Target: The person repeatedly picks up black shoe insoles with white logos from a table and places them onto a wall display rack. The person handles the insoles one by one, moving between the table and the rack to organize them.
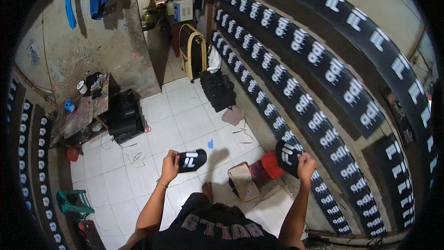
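I see the left hand (169, 164) closed around the end of a black cloth piece (193, 160) with a white logo, and it holds the piece out flat over the white tiled floor (185, 111), logo side up, which looks like a way to keep the print from touching anything. The right hand (305, 163) is closed on a second black printed piece (287, 156) and holds it up just beside the long printing table (296, 88), right at the near part of the rows. On that table many black pieces like these lie in neat lines, each with its white logo up, I think so the prints can sit apart without rubbing. Below the right hand, close to the table, sits a red stool (272, 163) and an open cardboard box (243, 180). A bare foot (207, 190) rests on the floor near the box. Farther along the table a heap of dark cloth (217, 90) lies on the floor. I cannot see the fingertips of either hand well, because the cloth covers them. The person's legs are hidden under the black shirt (217, 227). The far doorway past the table's end is dark and crowded, and I cannot make out what stands there. The picture's edges bend a lot, so the table looks curved.
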The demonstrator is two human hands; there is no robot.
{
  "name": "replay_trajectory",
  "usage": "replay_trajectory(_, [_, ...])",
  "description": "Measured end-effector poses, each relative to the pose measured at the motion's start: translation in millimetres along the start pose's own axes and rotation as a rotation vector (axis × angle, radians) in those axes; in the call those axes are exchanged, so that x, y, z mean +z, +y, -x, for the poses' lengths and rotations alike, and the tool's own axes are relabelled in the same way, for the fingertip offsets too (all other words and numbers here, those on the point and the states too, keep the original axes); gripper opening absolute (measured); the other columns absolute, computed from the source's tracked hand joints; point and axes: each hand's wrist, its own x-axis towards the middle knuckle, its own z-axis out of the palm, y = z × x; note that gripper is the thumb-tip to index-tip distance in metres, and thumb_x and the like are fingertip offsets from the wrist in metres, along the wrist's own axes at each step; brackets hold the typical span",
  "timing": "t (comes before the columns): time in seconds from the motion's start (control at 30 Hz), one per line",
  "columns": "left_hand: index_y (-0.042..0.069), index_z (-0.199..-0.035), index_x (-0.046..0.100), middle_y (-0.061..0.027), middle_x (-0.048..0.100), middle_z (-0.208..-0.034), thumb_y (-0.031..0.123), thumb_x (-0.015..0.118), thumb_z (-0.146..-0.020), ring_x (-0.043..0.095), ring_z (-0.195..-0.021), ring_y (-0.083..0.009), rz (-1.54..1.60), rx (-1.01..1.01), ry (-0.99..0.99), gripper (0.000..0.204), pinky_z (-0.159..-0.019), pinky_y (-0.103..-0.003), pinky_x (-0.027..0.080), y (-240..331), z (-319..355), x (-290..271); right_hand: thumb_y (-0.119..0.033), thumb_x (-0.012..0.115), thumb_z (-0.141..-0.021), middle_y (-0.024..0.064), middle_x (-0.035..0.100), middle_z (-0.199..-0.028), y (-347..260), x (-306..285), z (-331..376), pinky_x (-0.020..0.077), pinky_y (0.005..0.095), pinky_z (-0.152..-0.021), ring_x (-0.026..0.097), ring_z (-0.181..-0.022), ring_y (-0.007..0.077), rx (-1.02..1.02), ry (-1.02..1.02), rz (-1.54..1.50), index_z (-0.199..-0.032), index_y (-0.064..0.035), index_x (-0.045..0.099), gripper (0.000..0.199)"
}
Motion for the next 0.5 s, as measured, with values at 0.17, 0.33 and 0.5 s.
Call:
replay_trajectory(0.17, [-0.003,-0.091,0.051,-0.0203,0.060,-0.075,0.007,0.052,-0.088,0.063,-0.070,-0.0314,-0.008,0.007,0.090,0.010,-0.063,-0.036,0.047,3.7,-126.3,-14.1,-0.010,0.060,-0.079,0.0226,0.054,-0.064,-88.9,56.3,-116.9,0.0425,0.0375,-0.057,0.051,-0.055,0.0197,-0.033,-0.034,-0.061,-0.072,0.0075,0.054,0.020])
replay_trajectory(0.33, [-0.005,-0.095,0.054,-0.0151,0.061,-0.078,0.010,0.048,-0.092,0.060,-0.074,-0.0234,-0.023,0.138,0.061,0.016,-0.069,-0.035,0.048,-11.3,-253.0,-9.6,-0.013,0.057,-0.083,0.0175,0.062,-0.071,-154.8,112.0,-247.2,0.0472,0.0362,-0.063,0.061,-0.064,0.0289,-0.333,-0.038,-0.096,-0.076,0.0006,0.064,0.017])
replay_trajectory(0.5, [0.003,-0.099,0.055,-0.0004,0.056,-0.084,0.004,0.052,-0.091,0.053,-0.080,-0.0095,0.264,-0.030,-0.105,0.009,-0.072,-0.024,0.043,-7.4,-416.9,-99.3,-0.006,0.065,-0.082,-0.0018,0.056,-0.069,-189.1,132.9,-348.0,0.0382,0.0200,-0.057,0.050,-0.062,0.0082,-0.069,-0.013,-0.043,-0.087,0.0005,0.065,0.008])
